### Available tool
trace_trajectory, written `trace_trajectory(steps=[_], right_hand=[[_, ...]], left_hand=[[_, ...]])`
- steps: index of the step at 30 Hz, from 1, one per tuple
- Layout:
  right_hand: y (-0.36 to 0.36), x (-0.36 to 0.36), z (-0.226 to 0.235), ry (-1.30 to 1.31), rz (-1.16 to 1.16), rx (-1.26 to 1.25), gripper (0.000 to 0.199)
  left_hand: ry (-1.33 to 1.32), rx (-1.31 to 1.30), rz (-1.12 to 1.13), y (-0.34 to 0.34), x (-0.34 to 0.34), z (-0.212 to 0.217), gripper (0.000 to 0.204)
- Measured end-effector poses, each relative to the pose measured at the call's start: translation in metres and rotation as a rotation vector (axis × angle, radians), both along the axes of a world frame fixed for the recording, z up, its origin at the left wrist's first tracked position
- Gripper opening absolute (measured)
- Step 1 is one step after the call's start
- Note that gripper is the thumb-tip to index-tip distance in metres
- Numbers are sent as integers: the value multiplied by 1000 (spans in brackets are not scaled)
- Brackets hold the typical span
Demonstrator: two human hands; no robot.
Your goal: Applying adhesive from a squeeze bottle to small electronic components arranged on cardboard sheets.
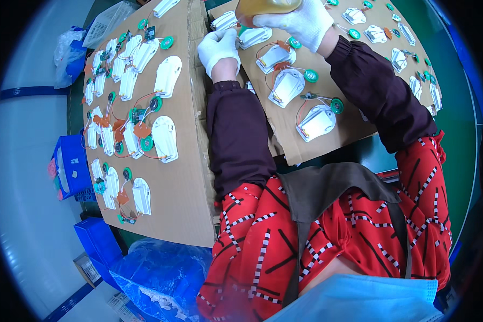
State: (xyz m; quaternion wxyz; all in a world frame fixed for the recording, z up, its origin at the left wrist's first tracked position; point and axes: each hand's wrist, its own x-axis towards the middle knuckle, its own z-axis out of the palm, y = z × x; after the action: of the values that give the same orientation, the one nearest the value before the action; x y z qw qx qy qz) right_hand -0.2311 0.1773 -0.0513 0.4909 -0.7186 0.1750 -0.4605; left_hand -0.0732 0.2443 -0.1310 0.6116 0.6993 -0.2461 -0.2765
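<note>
Right hand: your white-gloved right hand [306, 21] wraps shut around an amber translucent bottle [265, 6] at the top edge, long axis lying left-right.
Left hand: your gloved left hand [218, 47] is curled, pinching one white plastic shell [254, 36].
Count: one bottle; two brown cardboard sheets [190, 177].

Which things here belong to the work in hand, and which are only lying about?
In the work:
right hand holding an amber bottle
left hand
white plastic shells with wired green discs
cardboard sheets

Lying about:
blue crates
plastic bags
white basket
</note>
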Motion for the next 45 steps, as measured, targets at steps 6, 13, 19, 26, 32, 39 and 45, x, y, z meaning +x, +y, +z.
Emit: trace_trajectory(steps=[6,13,19,26,32,39,45], right_hand=[[10,-9,10,230,-16,-79,70],[13,-22,4,109,36,15,74],[6,-22,-2,-12,96,139,77],[-2,-10,-15,-45,11,100,78],[2,-8,-7,-51,16,57,75],[22,-15,1,95,27,48,71],[25,-28,-11,158,-102,-111,80]], left_hand=[[-7,6,45,2,0,-6,18],[-42,-8,-8,2,0,-11,18],[-73,32,-9,5,-4,-5,18],[-76,31,23,4,-2,-11,17],[-40,28,15,3,-7,-8,18],[-8,-23,20,8,-2,-14,19],[-80,-25,-2,7,-8,-12,17]])
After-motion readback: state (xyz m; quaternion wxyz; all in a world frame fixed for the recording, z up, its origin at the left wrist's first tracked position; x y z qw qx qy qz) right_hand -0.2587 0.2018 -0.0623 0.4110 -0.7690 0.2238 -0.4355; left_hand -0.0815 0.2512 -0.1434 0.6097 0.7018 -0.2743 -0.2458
